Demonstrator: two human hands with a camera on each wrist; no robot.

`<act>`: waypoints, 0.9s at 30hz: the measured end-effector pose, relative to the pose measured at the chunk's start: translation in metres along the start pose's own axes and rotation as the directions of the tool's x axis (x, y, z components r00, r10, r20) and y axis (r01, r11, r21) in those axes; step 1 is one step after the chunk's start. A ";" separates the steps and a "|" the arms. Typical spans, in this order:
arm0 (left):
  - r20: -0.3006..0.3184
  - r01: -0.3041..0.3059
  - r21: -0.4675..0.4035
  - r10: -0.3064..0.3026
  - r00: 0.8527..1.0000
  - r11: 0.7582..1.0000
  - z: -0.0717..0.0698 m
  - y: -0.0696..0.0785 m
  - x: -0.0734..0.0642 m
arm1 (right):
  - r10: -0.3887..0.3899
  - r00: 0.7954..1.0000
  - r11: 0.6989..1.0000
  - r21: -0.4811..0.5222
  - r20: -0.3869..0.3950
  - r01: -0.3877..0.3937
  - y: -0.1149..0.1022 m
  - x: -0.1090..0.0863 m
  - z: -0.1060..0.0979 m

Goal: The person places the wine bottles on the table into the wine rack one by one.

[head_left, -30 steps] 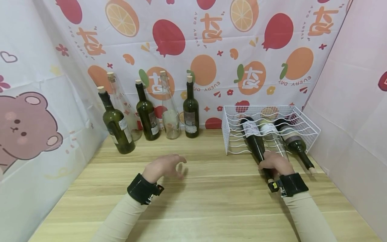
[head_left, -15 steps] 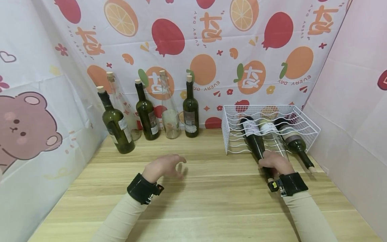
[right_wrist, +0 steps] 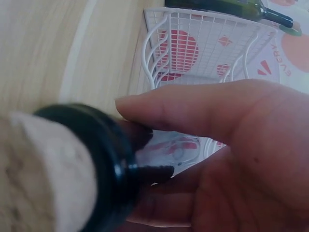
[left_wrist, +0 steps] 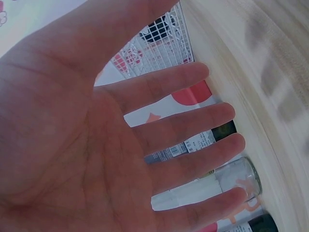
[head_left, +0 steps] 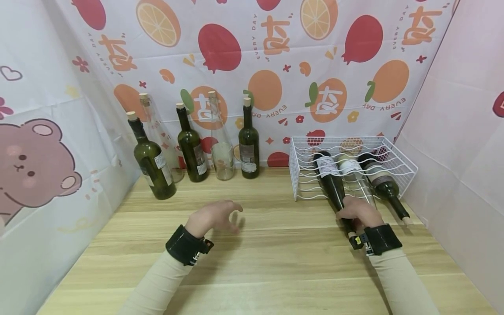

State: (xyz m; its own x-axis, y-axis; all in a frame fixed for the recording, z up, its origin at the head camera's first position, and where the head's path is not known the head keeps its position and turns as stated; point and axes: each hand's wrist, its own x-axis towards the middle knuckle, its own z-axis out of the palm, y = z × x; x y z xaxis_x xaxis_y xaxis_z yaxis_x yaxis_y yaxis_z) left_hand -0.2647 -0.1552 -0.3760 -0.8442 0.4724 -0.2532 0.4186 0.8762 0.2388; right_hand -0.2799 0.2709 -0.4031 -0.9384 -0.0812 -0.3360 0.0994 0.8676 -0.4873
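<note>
My right hand [head_left: 360, 212] grips the neck of a dark wine bottle [head_left: 334, 190] lying in the left part of a white wire rack [head_left: 294, 170]. Its corked mouth points toward me; the cork [right_wrist: 48, 179] looms large in the right wrist view, with thumb and fingers around the neck behind it. Beside it in the rack lie a clear bottle [head_left: 349, 167] and, at the far right, another dark green bottle [head_left: 386, 189]. My left hand [head_left: 212, 217] hovers over the wooden table, fingers apart and holding nothing; its palm [left_wrist: 87, 154] fills much of the left wrist view.
Along the back left stand several corked bottles: a green bottle [head_left: 153, 170] at the left end, a second green bottle [head_left: 190, 146], a clear bottle [head_left: 223, 164] and a green bottle [head_left: 248, 153] nearest the rack. Patterned cloth [head_left: 291, 87] hangs behind the table [head_left: 275, 262].
</note>
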 end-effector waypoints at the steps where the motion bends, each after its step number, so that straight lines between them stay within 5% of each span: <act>1: 0.001 0.001 -0.002 -0.001 1.000 1.000 0.000 0.000 0.000 | 0.003 1.000 1.000 0.001 0.004 -0.003 0.000 0.000 0.000; 9: 0.010 0.020 -0.013 -0.020 1.000 1.000 -0.005 -0.001 -0.003 | -0.005 1.000 1.000 -0.024 -0.008 0.005 -0.004 -0.008 -0.006; 13: -0.009 0.016 -0.030 -0.017 1.000 0.999 -0.008 -0.007 -0.004 | -0.065 0.996 0.990 -0.132 -0.066 0.056 -0.011 -0.014 -0.014; 19: -0.078 -0.001 -0.019 0.000 0.997 1.000 -0.019 -0.025 -0.006 | -0.181 0.974 0.928 -0.350 -0.134 0.124 -0.024 -0.022 -0.022; 27: -0.141 0.054 -0.079 -0.065 0.988 0.995 -0.037 -0.054 -0.017 | -0.290 0.949 0.907 -0.352 -0.125 0.231 -0.045 -0.038 -0.023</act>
State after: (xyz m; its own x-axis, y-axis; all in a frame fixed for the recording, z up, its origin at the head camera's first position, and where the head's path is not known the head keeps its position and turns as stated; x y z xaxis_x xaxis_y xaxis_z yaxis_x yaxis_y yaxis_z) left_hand -0.2850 -0.2139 -0.3494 -0.9084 0.3962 -0.1333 0.3446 0.8903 0.2977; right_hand -0.2563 0.2461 -0.3496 -0.9606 -0.2672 -0.0763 -0.2430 0.9410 -0.2357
